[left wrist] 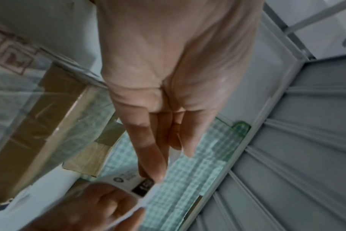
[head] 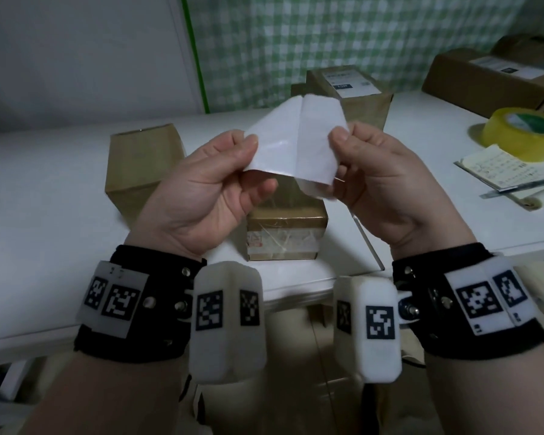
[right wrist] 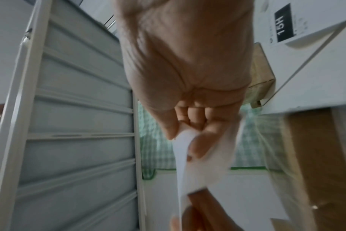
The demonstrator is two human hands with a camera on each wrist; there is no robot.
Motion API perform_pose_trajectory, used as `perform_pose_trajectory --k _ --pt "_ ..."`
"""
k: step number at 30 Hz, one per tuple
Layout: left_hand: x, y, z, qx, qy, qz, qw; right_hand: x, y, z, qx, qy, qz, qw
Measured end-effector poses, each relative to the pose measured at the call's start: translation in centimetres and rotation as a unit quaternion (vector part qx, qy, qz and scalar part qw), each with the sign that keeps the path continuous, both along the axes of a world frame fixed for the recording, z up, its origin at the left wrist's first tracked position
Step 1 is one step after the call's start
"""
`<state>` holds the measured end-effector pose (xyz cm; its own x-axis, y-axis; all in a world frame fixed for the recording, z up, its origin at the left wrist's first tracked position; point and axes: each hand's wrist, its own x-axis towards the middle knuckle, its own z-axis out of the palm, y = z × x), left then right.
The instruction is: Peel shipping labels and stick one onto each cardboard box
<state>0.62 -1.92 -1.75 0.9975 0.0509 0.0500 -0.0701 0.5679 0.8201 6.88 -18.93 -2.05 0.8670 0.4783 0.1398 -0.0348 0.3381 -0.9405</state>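
The white table (head: 60, 171) carries the stock, spread so each top face can be reached: a plain cardboard box (head: 142, 171) at the left with no label on the faces that show, a small taped box (head: 286, 233) right under the hands, and two boxes already labelled, one at the back (head: 352, 92) and one at the far right (head: 496, 73). A roll of packing tape (head: 522, 133) sits at the right edge, near some notepaper (head: 496, 171). The shipping label (head: 296, 142) is held up in the air between the hands, probably so its backing can be split off. The left hand (head: 208, 196) pinches its left edge between thumb and forefinger; the right hand (head: 387, 183) pinches the right edge, other fingers curled behind.
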Motion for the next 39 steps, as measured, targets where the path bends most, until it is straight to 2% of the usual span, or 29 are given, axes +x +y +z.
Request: perform_pose_trajectory --k 5,11,14,17,21,25,29,31,33,36,39 --pt "-0.1 1.1 -0.2 -0.038 0.011 -0.009 0.999 0.2 -0.7 0.3 0.022 0.057 -0.045 0.997" --pt "0.1 2.7 -0.6 -0.099 0.0 -0.026 0.995 0.8 -1.3 0.0 -0.022 0.05 -0.108 0.993" --pt "0.0 2.3 -0.5 -0.111 -0.02 0.003 0.994 0.7 -1.2 0.0 -0.065 0.003 -0.164 0.984" --pt "-0.2 1.5 -0.1 -0.04 -0.052 0.063 0.996 0.7 -1.0 0.0 -0.109 -0.044 -0.214 0.97" --pt "0.1 0.7 -0.2 0.114 -0.098 0.088 0.985 0.3 -0.7 0.2 -0.098 0.002 -0.23 0.968" --pt "0.0 0.4 -0.7 0.288 -0.136 0.11 0.941 -0.2 -0.6 1.0 -0.089 0.026 -0.152 0.984" --pt "-0.2 0.3 -0.9 0.398 -0.17 0.091 0.897 -0.4 -0.6 1.2 -0.121 0.021 -0.126 0.984" --pt "-0.3 0.1 -1.0 0.425 -0.172 0.089 0.884 -0.4 -0.5 1.1 -0.112 0.02 -0.132 0.985" --pt "-0.4 0.0 -1.0 0.424 -0.168 0.086 0.886 -0.2 -0.4 0.9 -0.099 0.02 -0.142 0.985" --pt "-0.5 -0.3 -0.7 0.37 -0.149 0.077 0.914 -0.1 -0.3 0.7 -0.075 0.012 -0.145 0.987" --pt "-0.1 -0.6 -0.5 0.31 -0.091 0.095 0.941 -0.1 -0.1 0.7 -0.037 0.002 -0.144 0.989"
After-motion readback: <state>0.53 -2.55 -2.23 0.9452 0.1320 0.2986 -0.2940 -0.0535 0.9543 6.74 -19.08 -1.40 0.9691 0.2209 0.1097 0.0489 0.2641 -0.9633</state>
